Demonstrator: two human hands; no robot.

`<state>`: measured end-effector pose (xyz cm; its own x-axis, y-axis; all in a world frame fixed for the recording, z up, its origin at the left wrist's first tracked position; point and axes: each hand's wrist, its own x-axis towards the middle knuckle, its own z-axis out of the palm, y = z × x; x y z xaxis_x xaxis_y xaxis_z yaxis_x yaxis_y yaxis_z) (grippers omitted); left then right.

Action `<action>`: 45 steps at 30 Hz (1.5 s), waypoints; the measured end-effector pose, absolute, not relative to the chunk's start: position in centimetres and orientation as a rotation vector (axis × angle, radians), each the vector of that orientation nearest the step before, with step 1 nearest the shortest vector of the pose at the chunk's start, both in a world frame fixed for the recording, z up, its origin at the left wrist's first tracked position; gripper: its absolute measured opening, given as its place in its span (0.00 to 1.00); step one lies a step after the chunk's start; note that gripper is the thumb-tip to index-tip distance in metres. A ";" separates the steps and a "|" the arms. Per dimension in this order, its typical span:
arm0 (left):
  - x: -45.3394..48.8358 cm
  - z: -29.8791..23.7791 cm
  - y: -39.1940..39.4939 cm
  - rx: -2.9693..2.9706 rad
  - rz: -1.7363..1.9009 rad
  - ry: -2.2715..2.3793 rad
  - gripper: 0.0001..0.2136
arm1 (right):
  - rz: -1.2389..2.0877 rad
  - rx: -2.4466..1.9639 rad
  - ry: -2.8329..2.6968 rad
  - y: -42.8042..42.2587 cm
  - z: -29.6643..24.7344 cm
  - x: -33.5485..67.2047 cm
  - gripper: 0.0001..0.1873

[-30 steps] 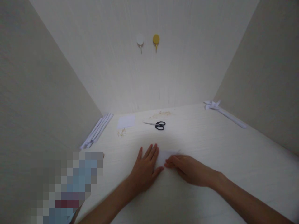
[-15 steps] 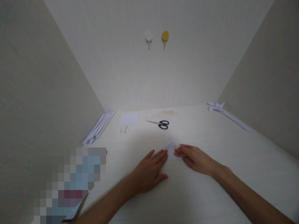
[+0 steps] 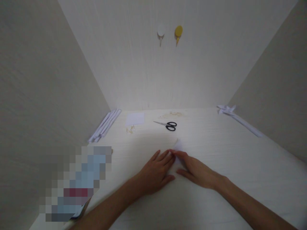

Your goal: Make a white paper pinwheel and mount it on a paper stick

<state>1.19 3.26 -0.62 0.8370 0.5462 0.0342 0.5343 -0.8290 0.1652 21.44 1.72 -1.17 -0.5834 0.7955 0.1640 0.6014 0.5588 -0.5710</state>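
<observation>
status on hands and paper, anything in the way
Left hand flat at paper. Right hand open, partly covering paper. Scissors lie beyond, apart from both hands.

No lettering, brand or number could be read: blocky pixels masked the bluish object [image 3: 79, 183] left of and nearer than the scissors [image 3: 171, 128], and no print was legible on the folded paper [image 3: 178, 145] before them.
</observation>
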 end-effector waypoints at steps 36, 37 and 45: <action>1.3 -0.6 3.0 2.924 0.171 0.817 0.27 | 0.077 -1.458 -2.400 5.0 -3.0 22.0 0.27; 1.3 -0.6 3.0 2.923 0.171 0.816 0.27 | 0.052 -1.482 -2.384 5.2 -3.1 22.0 0.28; 1.3 -0.6 2.7 2.909 0.188 0.839 0.27 | 0.002 -1.480 -2.367 5.8 -3.5 22.3 0.28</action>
<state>1.35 2.73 -0.62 0.8398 0.5355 0.0890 0.5221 -0.8417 0.1378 22.32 5.79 -3.48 -0.3945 0.8720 0.2898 0.8715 0.4551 -0.1829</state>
